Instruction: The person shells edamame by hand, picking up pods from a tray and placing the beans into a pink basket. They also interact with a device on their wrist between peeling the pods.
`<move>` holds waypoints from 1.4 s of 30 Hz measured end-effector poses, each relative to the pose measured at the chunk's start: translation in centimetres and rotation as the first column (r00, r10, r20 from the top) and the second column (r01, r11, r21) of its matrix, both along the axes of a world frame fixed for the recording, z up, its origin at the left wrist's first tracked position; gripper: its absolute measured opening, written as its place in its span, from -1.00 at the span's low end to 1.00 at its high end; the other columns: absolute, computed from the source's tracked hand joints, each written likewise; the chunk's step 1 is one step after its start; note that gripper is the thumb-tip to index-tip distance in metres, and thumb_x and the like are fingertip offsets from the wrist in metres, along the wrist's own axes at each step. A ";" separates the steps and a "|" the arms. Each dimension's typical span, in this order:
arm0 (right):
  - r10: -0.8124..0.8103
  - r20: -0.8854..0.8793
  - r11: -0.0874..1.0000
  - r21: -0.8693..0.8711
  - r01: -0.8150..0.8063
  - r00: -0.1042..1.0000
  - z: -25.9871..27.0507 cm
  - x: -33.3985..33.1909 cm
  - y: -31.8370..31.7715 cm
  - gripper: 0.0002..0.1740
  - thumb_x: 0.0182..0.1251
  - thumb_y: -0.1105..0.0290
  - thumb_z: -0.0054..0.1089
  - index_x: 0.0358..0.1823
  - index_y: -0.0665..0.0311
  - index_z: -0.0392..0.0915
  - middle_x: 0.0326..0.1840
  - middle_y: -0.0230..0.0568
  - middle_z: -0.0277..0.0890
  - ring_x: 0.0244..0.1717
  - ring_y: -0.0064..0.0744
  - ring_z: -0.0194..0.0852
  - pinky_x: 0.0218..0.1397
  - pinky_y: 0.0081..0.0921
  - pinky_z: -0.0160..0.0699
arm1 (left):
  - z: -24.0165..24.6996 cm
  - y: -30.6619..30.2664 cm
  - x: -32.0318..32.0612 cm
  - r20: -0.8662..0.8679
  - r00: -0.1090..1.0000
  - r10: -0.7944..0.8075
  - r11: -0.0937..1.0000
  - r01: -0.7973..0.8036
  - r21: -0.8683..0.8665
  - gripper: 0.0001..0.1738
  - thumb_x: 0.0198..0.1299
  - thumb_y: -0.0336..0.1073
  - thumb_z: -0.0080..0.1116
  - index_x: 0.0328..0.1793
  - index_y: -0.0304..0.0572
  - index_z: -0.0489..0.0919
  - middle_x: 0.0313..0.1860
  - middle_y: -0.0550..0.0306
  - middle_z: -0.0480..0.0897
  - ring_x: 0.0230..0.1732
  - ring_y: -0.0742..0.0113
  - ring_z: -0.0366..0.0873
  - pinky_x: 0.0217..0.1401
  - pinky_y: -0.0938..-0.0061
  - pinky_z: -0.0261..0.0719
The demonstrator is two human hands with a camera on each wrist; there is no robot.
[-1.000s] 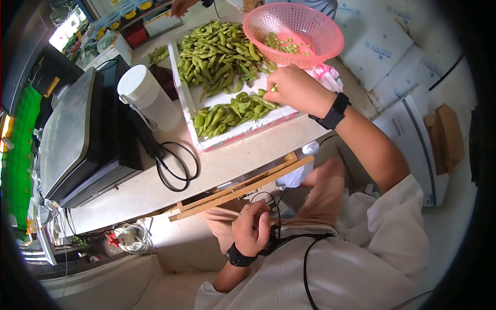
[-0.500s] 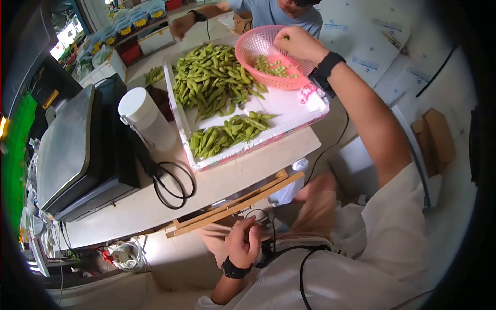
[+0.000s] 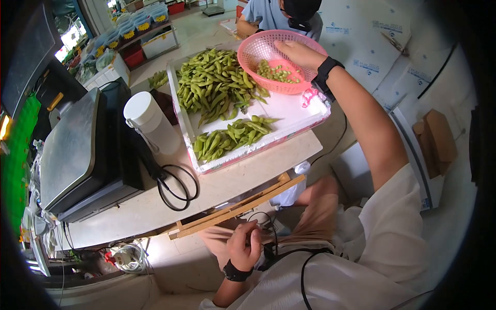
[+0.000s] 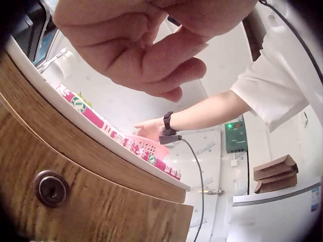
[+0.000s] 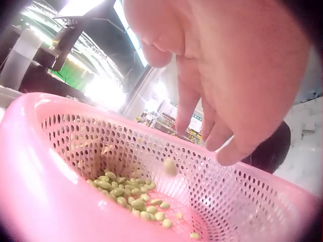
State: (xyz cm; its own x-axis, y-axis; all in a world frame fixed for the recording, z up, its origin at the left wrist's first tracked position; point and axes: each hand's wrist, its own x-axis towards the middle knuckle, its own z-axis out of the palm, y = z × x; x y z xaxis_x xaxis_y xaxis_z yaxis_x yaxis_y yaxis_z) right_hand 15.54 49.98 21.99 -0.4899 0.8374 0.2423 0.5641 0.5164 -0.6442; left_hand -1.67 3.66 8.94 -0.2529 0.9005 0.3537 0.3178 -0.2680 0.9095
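My right hand [image 3: 299,51] is over the pink basket [image 3: 251,49]. Its fingers hang loose and point down, and it holds nothing. In the right wrist view, one bean [image 5: 170,167] is in the air just under my fingertips [image 5: 229,151]. Below it is the little heap of beans [image 5: 128,199] at the bottom of the basket. So I think this is the drop step, where a bean goes into the basket.

The basket sits at the far corner of the white tray [image 3: 289,111], touching the big pile of pods [image 3: 217,82]. A small pile of pods [image 3: 227,137] lies at the near edge of the tray.

My left hand [image 3: 245,245] is down in my lap, below the table [image 3: 248,170]. Its fingers are curled, but I cannot tell if there is anything inside them.

I think the next move calls for a new pod. My right hand would have to lift clear of the basket rim without bumping it. Then it would go to a pile and pinch just one pod.
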 end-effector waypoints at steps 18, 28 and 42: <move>0.101 0.582 0.822 0.408 -0.398 0.807 -3.0 -15.1 -11.5 -0.89 0.08 0.50 0.09 -0.35 0.30 0.56 -0.18 -0.07 0.47 -0.10 -0.04 0.53 -0.08 -0.16 0.53 | 0.0 -0.6 -0.8 0.008 1.000 -0.007 1.000 0.007 -0.014 -0.75 0.12 -0.56 0.07 -0.04 -0.35 0.51 -0.43 -0.01 0.61 -0.45 0.21 0.63 -0.42 0.50 0.55; 0.166 0.391 0.788 0.499 -0.361 0.905 -0.6 -13.5 -12.7 -0.80 0.04 0.47 0.20 -0.36 0.30 0.35 -0.32 -0.14 0.36 -0.32 -0.07 0.45 -0.27 -0.24 0.43 | 0.2 -0.8 -1.8 0.013 1.000 0.014 0.999 -0.014 -0.033 -0.77 0.13 -0.56 0.07 -0.05 -0.36 0.52 -0.42 -0.01 0.60 -0.48 0.24 0.62 -0.45 0.52 0.54; 0.059 -0.397 0.959 -0.231 -0.162 0.916 -3.3 -1.1 -30.3 -0.80 0.16 0.52 0.30 -0.35 0.29 0.39 -0.47 -0.46 0.32 -0.55 -0.80 0.19 -0.53 -0.77 0.19 | 0.0 1.2 1.2 0.495 0.864 -0.090 0.978 0.170 -0.119 -0.73 0.30 -0.48 -0.01 0.12 -0.39 0.41 -0.08 -0.02 0.59 -0.22 0.41 0.53 -0.11 0.54 0.53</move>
